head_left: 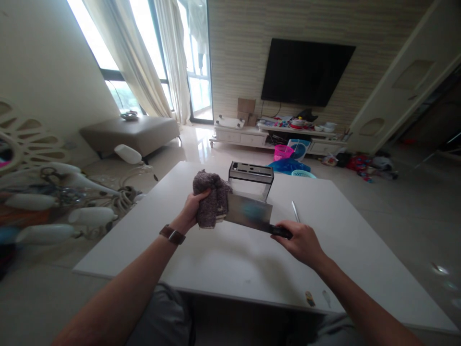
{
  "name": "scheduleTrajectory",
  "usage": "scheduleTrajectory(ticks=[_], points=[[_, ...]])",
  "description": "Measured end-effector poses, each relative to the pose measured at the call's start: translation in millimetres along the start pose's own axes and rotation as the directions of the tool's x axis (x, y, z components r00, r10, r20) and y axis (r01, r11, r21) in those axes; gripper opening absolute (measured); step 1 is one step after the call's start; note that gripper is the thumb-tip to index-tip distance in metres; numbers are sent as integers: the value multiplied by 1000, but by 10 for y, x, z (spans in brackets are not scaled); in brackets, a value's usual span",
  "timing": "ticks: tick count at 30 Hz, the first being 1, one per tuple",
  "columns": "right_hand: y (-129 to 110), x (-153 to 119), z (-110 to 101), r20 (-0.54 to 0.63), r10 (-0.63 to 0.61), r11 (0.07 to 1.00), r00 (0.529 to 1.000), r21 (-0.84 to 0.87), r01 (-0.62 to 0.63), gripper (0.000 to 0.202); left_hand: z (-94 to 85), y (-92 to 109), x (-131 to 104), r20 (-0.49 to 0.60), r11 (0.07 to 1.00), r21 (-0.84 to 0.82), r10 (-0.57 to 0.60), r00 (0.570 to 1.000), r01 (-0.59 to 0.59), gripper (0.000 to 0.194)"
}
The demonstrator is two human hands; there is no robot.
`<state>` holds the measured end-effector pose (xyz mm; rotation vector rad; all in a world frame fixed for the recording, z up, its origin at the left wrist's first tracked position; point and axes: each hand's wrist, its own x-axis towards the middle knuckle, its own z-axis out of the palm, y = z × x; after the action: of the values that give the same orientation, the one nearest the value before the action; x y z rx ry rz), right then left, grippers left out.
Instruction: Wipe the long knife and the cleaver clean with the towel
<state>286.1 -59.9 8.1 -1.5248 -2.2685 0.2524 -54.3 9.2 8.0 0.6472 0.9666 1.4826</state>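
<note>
My right hand (300, 240) is closed round the black handle of a cleaver (250, 211), its broad blade pointing left above the table. My left hand (190, 211) grips a bunched grey-purple cloth (211, 199). The cloth meets the far end of the blade; whether it wraps round the edge I cannot tell. Just behind the blade stands a knife block (251, 173) with a slotted dark top and clear sides. To the right of it, a slim silvery utensil (295, 210) lies on the white table (345, 240).
Two small flat items, one a yellowish sticker-like piece (309, 299), lie near the table's front edge. A chandelier with white shades (90, 217) is on the left. Beyond the table are a pink basket (284, 153), blue plastic (288, 166) and a low TV cabinet (239, 138).
</note>
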Motion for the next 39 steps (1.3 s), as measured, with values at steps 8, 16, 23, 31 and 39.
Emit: scheduleTrajectory(ticks=[8, 16, 23, 31, 39], points=[[-24, 7, -4, 2, -27, 1000, 1000, 2, 27, 18, 108, -175, -182, 202, 958, 286, -84, 976, 23, 51], [-13, 11, -2, 8, -30, 998, 1000, 56, 29, 18, 198, -206, -171, 58, 977, 212, -19, 998, 6, 47], [-46, 40, 48, -18, -39, 994, 999, 105, 40, 22, 242, -89, -139, -70, 997, 69, 49, 996, -44, 35], [-9, 44, -16, -64, 2, 997, 998, 83, 3, 24, -72, 82, 24, -28, 996, -85, 11, 1000, -13, 36], [-69, 56, 11, -9, 231, 773, 973, 608, -178, 47, -45, 38, -133, 192, 961, -253, -62, 979, 110, 55]])
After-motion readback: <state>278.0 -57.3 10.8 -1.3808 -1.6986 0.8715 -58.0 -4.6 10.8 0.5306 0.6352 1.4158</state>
